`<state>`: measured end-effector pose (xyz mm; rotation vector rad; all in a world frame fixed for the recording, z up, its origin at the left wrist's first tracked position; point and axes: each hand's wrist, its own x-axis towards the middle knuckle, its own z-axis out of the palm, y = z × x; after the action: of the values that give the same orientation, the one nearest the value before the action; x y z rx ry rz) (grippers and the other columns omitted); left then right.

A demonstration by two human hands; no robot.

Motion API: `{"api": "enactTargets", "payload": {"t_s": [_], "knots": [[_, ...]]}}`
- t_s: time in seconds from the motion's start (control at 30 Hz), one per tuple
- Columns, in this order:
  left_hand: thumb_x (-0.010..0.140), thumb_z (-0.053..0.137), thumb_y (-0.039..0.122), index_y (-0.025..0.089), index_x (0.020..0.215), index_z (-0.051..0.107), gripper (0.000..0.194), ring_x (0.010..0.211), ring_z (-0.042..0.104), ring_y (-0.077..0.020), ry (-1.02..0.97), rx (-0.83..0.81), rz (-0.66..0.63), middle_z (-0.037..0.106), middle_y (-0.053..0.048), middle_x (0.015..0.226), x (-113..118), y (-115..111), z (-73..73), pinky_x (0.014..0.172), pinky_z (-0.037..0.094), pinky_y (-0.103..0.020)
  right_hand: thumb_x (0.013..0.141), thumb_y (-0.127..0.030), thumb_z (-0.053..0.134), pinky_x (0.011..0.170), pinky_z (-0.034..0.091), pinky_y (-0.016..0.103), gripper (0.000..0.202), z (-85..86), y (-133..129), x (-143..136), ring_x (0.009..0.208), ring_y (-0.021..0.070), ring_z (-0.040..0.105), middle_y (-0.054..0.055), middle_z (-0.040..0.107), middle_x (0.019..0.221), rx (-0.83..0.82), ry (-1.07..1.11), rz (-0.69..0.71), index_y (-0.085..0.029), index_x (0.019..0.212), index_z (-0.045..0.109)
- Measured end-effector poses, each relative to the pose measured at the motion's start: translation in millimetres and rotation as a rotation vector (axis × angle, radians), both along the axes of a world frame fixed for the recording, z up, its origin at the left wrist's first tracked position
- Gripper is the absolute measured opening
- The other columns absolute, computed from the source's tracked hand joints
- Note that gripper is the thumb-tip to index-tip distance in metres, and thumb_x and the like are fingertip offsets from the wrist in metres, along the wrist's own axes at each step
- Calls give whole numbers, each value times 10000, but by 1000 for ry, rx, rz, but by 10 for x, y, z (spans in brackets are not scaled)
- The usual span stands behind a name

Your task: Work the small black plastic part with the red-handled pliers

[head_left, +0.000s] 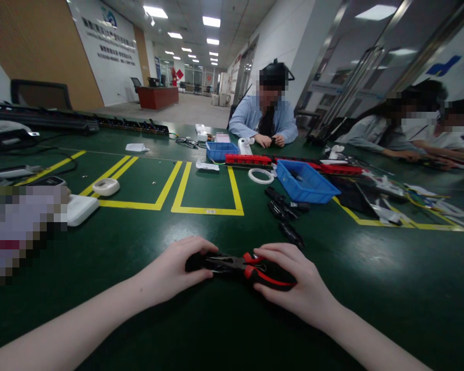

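Red-and-black needle-nose pliers (270, 279) lie across my right hand (303, 278), whose fingers and thumb are wrapped round the handles. Their long grey jaws point left. My left hand (174, 270) pinches a small black part (194, 262) between fingers and thumb. The jaw tips meet or overlap this part; whether they grip it, I cannot tell. Its exact kind is partly hidden by my fingers. Just beyond the hands, several black parts (280, 208) lie loose on the green table (216, 335).
A blue bin (309, 191) stands behind the black parts, beside a white ring (261, 176). Red strips (249, 159) and a smaller blue bin (221, 150) are farther back. At left lie a white box (81, 208) and an oval white piece (105, 186). A person (265, 121) sits opposite.
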<state>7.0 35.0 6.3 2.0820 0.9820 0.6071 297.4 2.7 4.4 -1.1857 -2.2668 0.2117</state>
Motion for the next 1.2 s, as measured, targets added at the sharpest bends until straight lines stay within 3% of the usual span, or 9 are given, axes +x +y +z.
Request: {"api": "enactTargets", "payload": {"t_s": [0.43, 0.8, 1.2], "knots": [[858, 654, 185, 243, 1091, 652, 240, 1057, 599, -217, 30, 16, -60, 674, -21, 1118, 6, -15, 48, 953, 471, -401, 782, -380, 718, 1033, 404, 504, 487, 33, -2, 64, 1027, 249, 664, 71, 712, 1110, 83, -92, 25, -267, 1241, 601], [854, 672, 207, 233, 1027, 667, 175, 1047, 612, -223, 3, 39, -55, 698, -28, 1114, 4, -7, 27, 953, 468, -407, 806, -310, 686, 1021, 414, 489, 520, 63, -76, 44, 979, 229, 677, 67, 714, 1126, 409, -251, 70, -272, 1307, 549], [832, 716, 200, 182, 983, 649, 166, 1025, 624, -191, -80, 43, -67, 654, -48, 1115, -29, 58, 4, 925, 498, -338, 837, -358, 653, 1036, 386, 536, 455, -53, -7, 4, 1020, 275, 659, 58, 703, 1142, 348, -89, 4, -317, 1281, 564]]}}
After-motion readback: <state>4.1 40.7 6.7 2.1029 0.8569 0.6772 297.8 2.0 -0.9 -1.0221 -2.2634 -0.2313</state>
